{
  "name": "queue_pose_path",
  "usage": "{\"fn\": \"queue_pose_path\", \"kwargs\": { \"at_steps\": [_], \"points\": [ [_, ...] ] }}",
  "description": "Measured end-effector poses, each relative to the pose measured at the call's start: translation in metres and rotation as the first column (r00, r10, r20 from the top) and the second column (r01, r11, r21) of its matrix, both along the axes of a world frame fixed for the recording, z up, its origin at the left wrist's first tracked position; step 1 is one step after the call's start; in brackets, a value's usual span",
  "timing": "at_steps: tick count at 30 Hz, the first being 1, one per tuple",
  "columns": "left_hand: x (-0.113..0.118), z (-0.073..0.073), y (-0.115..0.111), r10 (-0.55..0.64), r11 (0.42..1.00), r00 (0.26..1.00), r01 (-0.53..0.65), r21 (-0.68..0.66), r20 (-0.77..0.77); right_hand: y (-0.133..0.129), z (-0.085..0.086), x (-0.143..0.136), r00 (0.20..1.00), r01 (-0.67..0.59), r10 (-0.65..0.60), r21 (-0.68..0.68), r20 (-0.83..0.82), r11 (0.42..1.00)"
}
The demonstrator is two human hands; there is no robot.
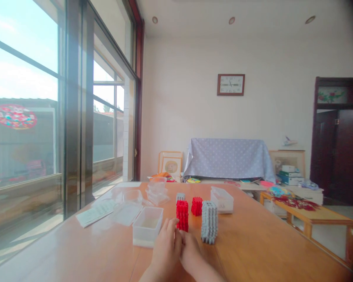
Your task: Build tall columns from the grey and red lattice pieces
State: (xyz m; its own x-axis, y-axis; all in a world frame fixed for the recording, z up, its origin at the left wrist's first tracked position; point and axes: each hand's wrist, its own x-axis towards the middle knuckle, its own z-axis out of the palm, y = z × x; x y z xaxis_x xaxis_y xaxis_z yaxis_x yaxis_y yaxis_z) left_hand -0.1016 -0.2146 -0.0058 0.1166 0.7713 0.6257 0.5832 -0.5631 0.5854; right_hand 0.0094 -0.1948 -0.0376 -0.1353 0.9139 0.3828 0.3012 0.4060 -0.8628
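My left hand (166, 243) and my right hand (190, 248) meet just above the near part of the table, fingers curled together. Whatever they pinch, if anything, is hidden by the fingers. Directly behind the fingertips stands a tall stack of red interlocking plastic pieces (182, 213); whether the fingers touch it I cannot tell. To the right of my right hand is a tall grey stack (209, 222) of similar knobbly pieces. Farther back are a shorter red stack (197, 206) and a small grey stack (180, 196), partly hidden by the tall red one.
A clear plastic box (147, 227) stands left of my hands, with clear lids (126, 213), a printed paper sheet (95, 212) and stacked clear containers (157, 192) beyond. Another clear box (222, 200) sits back right on the wooden table (261, 235). Windows line the left.
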Motion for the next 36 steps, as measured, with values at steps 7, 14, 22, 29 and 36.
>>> {"fn": "queue_pose_path", "kwargs": {
  "at_steps": [7,14,22,29,36],
  "points": [
    [0.000,-0.010,0.009,0.010,0.998,0.995,-0.004,-0.067,0.097,-0.006,0.005,0.004,0.998,0.016,-0.016,0.008,-0.060,1.000],
    [0.000,-0.023,0.019,0.071,0.986,0.968,-0.031,-0.166,0.242,-0.011,0.015,0.006,0.999,0.027,-0.028,-0.025,-0.044,0.999],
    [0.001,-0.023,0.027,0.055,0.964,0.950,0.029,-0.263,0.306,-0.015,0.020,0.006,0.988,0.142,-0.138,-0.047,0.074,0.989],
    [-0.002,-0.022,0.029,0.018,0.956,0.938,0.085,-0.281,0.345,-0.006,0.009,0.007,0.993,0.110,-0.112,-0.065,-0.033,0.992],
    [-0.002,-0.021,0.029,0.030,0.957,0.930,0.080,-0.280,0.366,0.003,-0.002,0.006,0.986,0.071,-0.086,-0.104,-0.142,0.992]
  ]
}}
